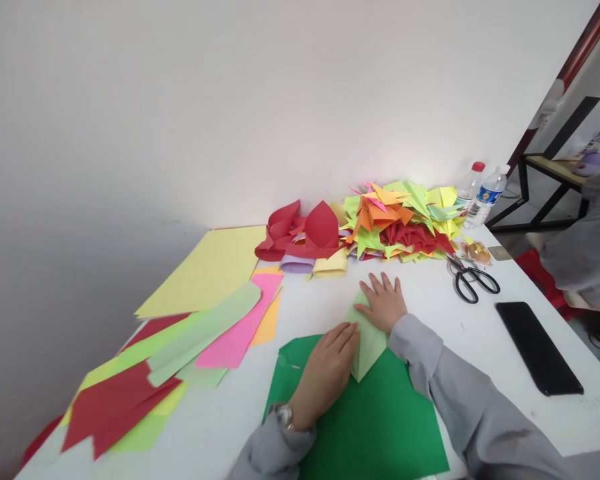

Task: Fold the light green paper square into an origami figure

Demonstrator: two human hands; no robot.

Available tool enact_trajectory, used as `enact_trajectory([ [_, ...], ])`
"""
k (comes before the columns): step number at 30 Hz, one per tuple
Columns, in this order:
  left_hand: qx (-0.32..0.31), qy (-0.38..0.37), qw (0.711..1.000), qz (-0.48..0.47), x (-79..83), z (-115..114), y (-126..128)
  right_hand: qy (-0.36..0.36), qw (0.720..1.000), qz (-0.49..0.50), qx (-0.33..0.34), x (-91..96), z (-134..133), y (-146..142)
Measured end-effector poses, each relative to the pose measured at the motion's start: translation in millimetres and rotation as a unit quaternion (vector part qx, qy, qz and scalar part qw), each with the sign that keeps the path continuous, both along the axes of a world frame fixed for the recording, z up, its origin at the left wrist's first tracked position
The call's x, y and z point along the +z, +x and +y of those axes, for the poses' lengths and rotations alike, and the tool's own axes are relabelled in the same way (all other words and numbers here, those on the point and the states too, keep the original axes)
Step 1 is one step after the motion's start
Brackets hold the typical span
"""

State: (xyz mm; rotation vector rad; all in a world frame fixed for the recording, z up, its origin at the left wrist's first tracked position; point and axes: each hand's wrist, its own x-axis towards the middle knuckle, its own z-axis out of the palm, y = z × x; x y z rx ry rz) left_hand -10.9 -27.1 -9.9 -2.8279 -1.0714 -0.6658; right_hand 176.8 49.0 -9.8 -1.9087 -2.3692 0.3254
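Observation:
A folded sheet of light green paper [368, 352], pointed toward me, lies on a large green sheet [380, 420] and reaches past its far edge. My right hand [384, 305] rests flat on the upper part of the folded paper, fingers spread open. At its left edge is my left hand [327, 373], closed, with fingers together and their tips pressed on the paper; the thumb is hidden. A watch [286, 417] is on the left wrist.
Along the wall sit red paper shapes [323, 227] and a heap of folded coloured papers [400, 217]. Loose coloured sheets [205, 333] cover the left side. Scissors [473, 280], a black phone [539, 347] and two bottles [489, 193] are on the right. Another person's grey sleeve [585, 247] shows beyond.

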Motion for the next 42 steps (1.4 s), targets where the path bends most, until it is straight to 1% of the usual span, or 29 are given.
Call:
enact_trajectory([
  [2, 0.001, 0.0, 1.0, 0.025, -6.7, 10, 8, 0.001, 1.0, 0.001, 0.002, 1.3, 0, 0],
  [4, -0.007, -0.005, 0.999, 0.051, -12.2, 12, 12, 0.002, 1.0, 0.002, 0.003, 2.3, -1, 0],
  [9, -0.01, -0.008, 0.998, 0.059, -18.9, -5, 6, 0.005, 1.0, 0.005, 0.0, -0.6, 0, 0],
  [12, -0.025, -0.02, 0.998, 0.046, -16.9, -17, 1, 0.013, 1.0, 0.011, 0.002, -4.5, 1, 1],
  [15, -0.04, -0.054, 0.997, 0.04, -10.2, -25, -5, 0.017, 1.0, 0.012, 0.003, -6.3, 1, 1],
  [21, -0.088, -0.094, 0.991, 0.047, 3.9, -36, -17, 0.003, 1.0, 0.008, -0.001, -2.3, 0, -1],
  [24, -0.087, -0.097, 0.99, 0.049, 2.7, -43, -20, -0.002, 1.0, 0.004, -0.001, -1.6, 0, -1],
  [29, -0.063, -0.078, 0.994, 0.051, -7.4, -52, -18, 0.003, 1.0, 0.003, 0.001, -2.0, 0, 0],
  [32, -0.068, -0.059, 0.995, 0.051, -6.6, -56, -17, -0.004, 1.0, 0.001, 0.0, -1.5, 0, 0],
  [36, -0.086, -0.061, 0.993, 0.048, 7.9, -50, -17, -0.01, 1.0, 0.004, -0.002, -1.9, 0, 0],
  [39, -0.093, -0.081, 0.992, 0.034, 19.3, -34, -10, -0.004, 1.0, 0.008, -0.001, -2.4, 1, 0],
  [42, -0.086, -0.072, 0.992, 0.064, 20.0, -14, 5, 0.001, 1.0, 0.007, 0.001, -2.0, 0, 0],
])
